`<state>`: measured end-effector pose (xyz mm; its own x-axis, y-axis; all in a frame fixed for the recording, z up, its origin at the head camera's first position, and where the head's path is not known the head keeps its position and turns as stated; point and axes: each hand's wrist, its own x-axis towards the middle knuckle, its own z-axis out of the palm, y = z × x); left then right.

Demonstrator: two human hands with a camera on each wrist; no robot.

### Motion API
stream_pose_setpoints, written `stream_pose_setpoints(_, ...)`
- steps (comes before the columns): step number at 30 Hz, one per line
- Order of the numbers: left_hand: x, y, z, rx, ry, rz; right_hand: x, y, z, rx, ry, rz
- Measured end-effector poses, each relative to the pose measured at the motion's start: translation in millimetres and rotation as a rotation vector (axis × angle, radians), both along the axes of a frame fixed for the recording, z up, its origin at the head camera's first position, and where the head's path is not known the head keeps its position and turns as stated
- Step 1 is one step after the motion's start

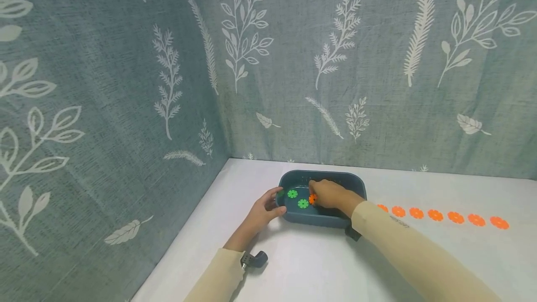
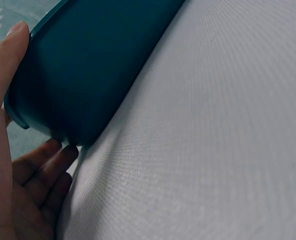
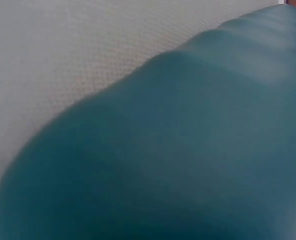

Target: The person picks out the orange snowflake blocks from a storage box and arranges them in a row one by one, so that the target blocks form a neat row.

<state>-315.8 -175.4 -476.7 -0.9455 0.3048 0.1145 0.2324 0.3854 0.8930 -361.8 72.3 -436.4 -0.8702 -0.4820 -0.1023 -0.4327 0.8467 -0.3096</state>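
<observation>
A dark teal plastic bin (image 1: 320, 220) stands on the white table. My left hand (image 1: 262, 209) holds its left end, thumb on the front corner and fingers round the side. In the left wrist view the thumb (image 2: 10, 55) touches the rim, with curled fingers near the bin's lower corner. Reaching over the front wall, my right hand (image 1: 331, 194) has its bent fingers at an orange notched disc (image 1: 312, 199) inside the bin and seems to pinch it. Green notched discs (image 1: 303, 203) lie on the bin floor. The right wrist view shows only the bin's outer wall (image 3: 162, 150) and tabletop.
A row of several orange notched discs (image 1: 435, 215) runs along the table to the right of the bin. Behind and to the left stand grey-green curtains (image 1: 293, 106) with white leaf patterns. The white tabletop (image 1: 310, 264) extends in front of the bin.
</observation>
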Motion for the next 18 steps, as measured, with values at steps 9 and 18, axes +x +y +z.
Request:
stream_pose_setpoints(9,0.7,0.4,-0.7,0.006,0.004,-0.016,-3.1,17.3,0.8,-0.115,-0.038,0.068)
stream_pose_setpoints(18,-12.0,-2.5,-19.5,0.01,0.024,0.004,-0.6,40.0,32.2,-0.19,-0.071,0.101)
